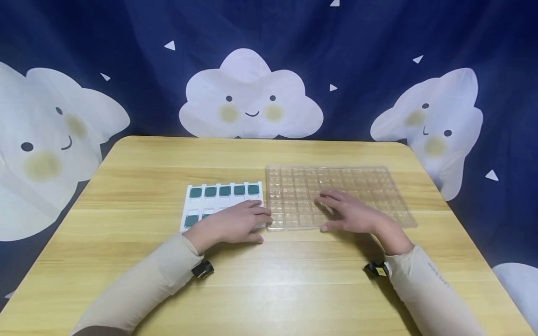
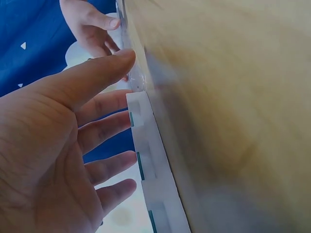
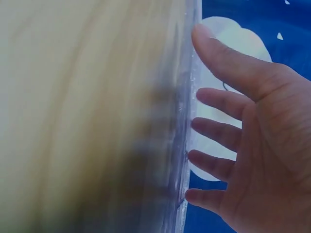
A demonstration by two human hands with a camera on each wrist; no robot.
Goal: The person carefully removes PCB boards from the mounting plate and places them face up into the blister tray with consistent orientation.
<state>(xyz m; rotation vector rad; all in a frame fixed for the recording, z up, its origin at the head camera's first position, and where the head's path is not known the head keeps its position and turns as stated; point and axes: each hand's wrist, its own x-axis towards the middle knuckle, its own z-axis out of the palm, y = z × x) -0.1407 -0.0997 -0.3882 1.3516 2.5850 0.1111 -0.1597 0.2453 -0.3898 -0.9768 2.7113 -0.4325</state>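
"Head view?"
"My left hand (image 1: pixel 234 221) lies over the white tray (image 1: pixel 214 202) of green squares (image 1: pixel 224 190); my right hand (image 1: pixel 353 216) over the clear tray (image 1: pixel 294 196), nearer the surface's (image 1: pixel 294 284) right edge. Both trays lie toward its far edge."

"Left wrist view?"
"Fingers spread, nothing gripped; firm contact cannot be told."

"Right wrist view?"
"Likewise wide and unladen, at the clear tray."

"The step?"
"Readiness, I judge; lifting a square would call for narrowing thumb and finger."
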